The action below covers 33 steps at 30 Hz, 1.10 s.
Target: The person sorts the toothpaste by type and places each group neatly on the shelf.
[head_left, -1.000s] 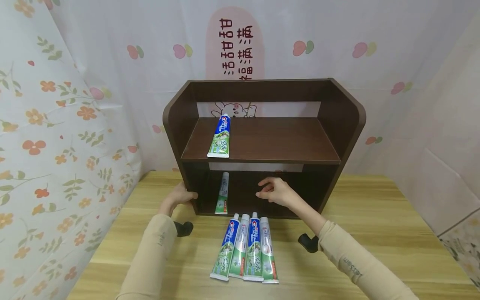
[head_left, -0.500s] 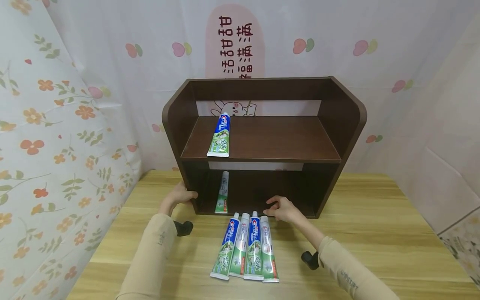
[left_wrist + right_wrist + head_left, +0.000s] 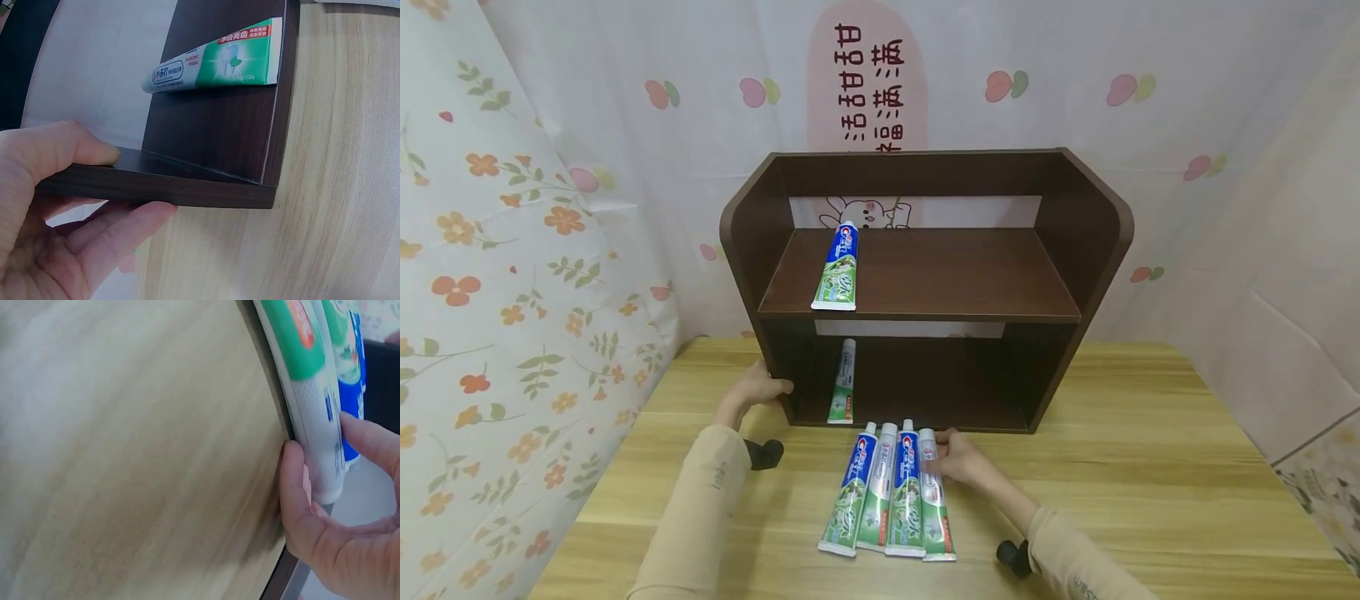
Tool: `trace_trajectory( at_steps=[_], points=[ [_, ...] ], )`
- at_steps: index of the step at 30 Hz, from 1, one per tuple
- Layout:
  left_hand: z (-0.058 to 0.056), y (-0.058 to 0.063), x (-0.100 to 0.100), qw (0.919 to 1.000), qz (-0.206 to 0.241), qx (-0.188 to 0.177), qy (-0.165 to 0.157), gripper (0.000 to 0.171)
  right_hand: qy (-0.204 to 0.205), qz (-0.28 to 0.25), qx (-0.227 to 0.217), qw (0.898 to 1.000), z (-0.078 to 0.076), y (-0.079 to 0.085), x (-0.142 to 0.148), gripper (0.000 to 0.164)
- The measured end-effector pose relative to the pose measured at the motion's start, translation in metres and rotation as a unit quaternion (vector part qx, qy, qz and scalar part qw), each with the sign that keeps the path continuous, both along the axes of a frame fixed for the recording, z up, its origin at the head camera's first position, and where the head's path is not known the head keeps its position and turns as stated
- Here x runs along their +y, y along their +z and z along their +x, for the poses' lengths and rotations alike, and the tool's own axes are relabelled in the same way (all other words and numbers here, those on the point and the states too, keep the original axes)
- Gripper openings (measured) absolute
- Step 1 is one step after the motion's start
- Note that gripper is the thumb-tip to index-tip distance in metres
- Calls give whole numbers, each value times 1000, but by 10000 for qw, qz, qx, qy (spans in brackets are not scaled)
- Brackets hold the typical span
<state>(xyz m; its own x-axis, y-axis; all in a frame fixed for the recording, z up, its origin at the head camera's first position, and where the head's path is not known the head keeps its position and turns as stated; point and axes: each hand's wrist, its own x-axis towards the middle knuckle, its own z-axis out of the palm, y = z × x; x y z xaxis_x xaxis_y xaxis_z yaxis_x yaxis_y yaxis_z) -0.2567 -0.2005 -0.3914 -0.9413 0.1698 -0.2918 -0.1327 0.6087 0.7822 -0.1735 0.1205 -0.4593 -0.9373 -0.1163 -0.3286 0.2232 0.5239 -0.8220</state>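
Observation:
My left hand (image 3: 756, 387) grips the left side panel of a dark brown two-tier shelf (image 3: 917, 317); in the left wrist view its thumb lies inside the panel (image 3: 206, 195) and its fingers outside. My right hand (image 3: 964, 460) pinches the rightmost toothpaste tube (image 3: 935, 508), white and green, near its cap end. The right wrist view puts thumb and fingers on opposite sides of that tube (image 3: 315, 419). Beside it lie a blue-green toothpaste tube (image 3: 907, 500), a white-green one (image 3: 877, 500) and another blue-green one (image 3: 852, 500), caps toward the shelf.
On the upper tier lies a blue-green toothpaste tube (image 3: 839, 271), left of centre. A white-green tube (image 3: 843, 383) lies on the lower tier at the left. The shelf stands on a wooden table (image 3: 1150, 483), with printed curtains (image 3: 700, 167) behind and at the left.
My right hand has come down from in front of the lower tier to the rightmost toothpaste tube and taken hold of it. My left hand has stayed on the shelf's side panel.

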Motion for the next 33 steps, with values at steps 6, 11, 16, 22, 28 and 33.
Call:
trace_trajectory(
  at_steps=[6, 11, 16, 22, 28, 33],
  points=[
    [3, 3, 0, 10000, -22, 13, -34, 63, 455, 402, -177, 9980, 13, 3, -4, 62],
    [4, 4, 0, 10000, -5, 50, -38, 60, 531, 278, -281, 9978, 20, 5, -5, 58],
    [4, 4, 1, 10000, -78, 1, -28, 59, 449, 387, -381, 9975, 23, 5, -4, 22],
    [2, 1, 0, 10000, -80, 12, -29, 58, 522, 659, -339, 9959, 24, 4, -3, 21],
    [3, 2, -1, 10000, -68, 31, -34, 58, 271, 591, -506, 9966, 23, 6, -4, 23],
    [3, 3, 0, 10000, -86, 20, -23, 59, 244, 313, -532, 9978, 23, 7, 5, 21]
  ],
)
